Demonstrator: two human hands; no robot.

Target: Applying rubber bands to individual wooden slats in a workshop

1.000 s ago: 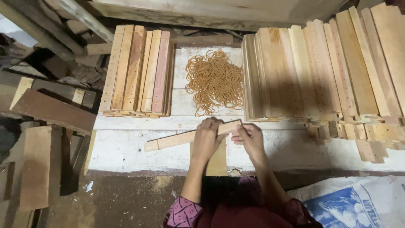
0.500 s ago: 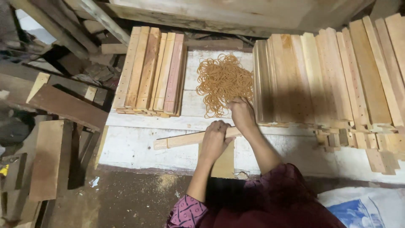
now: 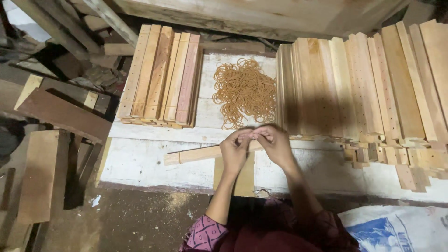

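My left hand (image 3: 234, 153) and my right hand (image 3: 276, 145) meet fingertip to fingertip just in front of a loose heap of tan rubber bands (image 3: 245, 91). Both hands pinch what looks like one thin rubber band between them; it is too small to see clearly. Under the hands a long pale wooden slat (image 3: 196, 154) lies slanted on the white table (image 3: 140, 161), running out to the left. A short yellowish board (image 3: 243, 179) sticks out from beneath the slat toward me.
A stack of drilled wooden slats (image 3: 161, 77) lies at the back left of the table. A wider row of slats (image 3: 354, 88) fills the right side, with short offcuts (image 3: 406, 172) at its near edge. Dark planks (image 3: 60, 112) lean at the left; a blue-and-white sack (image 3: 396, 228) lies bottom right.
My right hand went out to the rubber band heap and has come back to meet the left hand above the slat. The left hand has lifted off the slat.
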